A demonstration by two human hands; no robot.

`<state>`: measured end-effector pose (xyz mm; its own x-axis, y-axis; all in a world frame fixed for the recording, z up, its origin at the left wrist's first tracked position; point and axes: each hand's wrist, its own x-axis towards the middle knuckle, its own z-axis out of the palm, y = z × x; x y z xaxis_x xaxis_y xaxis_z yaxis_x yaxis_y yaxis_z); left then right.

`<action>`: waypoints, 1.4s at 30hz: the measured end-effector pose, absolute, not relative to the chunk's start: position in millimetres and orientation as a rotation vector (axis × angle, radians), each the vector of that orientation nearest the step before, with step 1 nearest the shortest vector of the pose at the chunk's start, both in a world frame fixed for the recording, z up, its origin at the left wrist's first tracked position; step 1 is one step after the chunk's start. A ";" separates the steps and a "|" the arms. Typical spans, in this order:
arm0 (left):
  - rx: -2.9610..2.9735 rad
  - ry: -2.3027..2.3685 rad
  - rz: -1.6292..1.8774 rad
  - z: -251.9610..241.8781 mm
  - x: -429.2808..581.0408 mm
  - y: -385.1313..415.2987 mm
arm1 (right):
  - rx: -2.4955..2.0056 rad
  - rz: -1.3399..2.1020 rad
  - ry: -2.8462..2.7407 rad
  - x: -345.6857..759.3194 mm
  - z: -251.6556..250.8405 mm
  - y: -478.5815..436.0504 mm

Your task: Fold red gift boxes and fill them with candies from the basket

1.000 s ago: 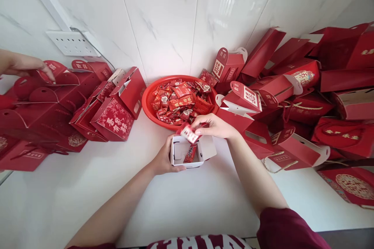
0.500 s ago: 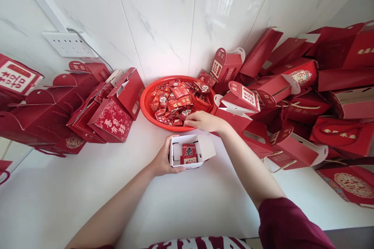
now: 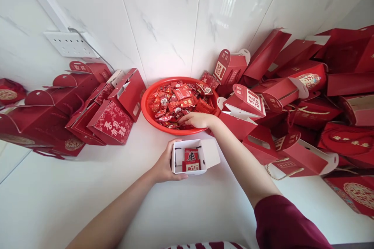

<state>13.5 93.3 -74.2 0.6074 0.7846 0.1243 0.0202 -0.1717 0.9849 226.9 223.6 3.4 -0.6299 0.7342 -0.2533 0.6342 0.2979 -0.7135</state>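
Observation:
My left hand (image 3: 167, 164) is wrapped round the left side of a small open white box (image 3: 177, 155) on the white counter, its flap folded out to the right. Inside the box lie red packets, one with a large black character (image 3: 191, 155). Behind it stands a red plastic basket (image 3: 147, 116) heaped with red wrapped sweets (image 3: 179, 103). My right hand (image 3: 196, 120) reaches over the basket's front rim, its fingers down among the sweets. Those fingertips are partly hidden, so whether they grip a sweet does not show.
Red gift boxes (image 3: 111, 122) crowd the left side of the counter (image 3: 163, 210). More red boxes and bags (image 3: 292, 149) are piled on the right. A white socket panel (image 3: 70, 44) with a cable is on the tiled wall (image 3: 166, 19).
My right hand has moved slightly left and deeper into the sweets. The view has shifted a little. My left hand still holds the white box.

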 end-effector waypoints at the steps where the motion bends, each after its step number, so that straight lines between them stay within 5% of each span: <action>1: 1.607 0.680 0.780 -74.5 13.8 93.0 | -1.299 1.232 -2.398 226.1 2.4 221.9; 15: 1.591 0.652 0.768 -73.5 14.8 94.9 | -1.483 1.031 -2.626 218.6 13.0 217.7; 31: 1.619 0.677 0.761 -71.8 13.9 94.9 | -1.125 1.103 -2.977 216.3 22.3 225.7; 42: 1.567 0.639 0.752 -70.6 14.8 94.3 | -1.748 0.712 -2.672 214.9 11.1 210.5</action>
<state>14.8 94.3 -70.6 0.6369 0.7634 0.1074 -0.0171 -0.1253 0.9920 214.9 210.5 11.1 -0.4231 0.8410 -0.3373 0.8973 0.3373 -0.2846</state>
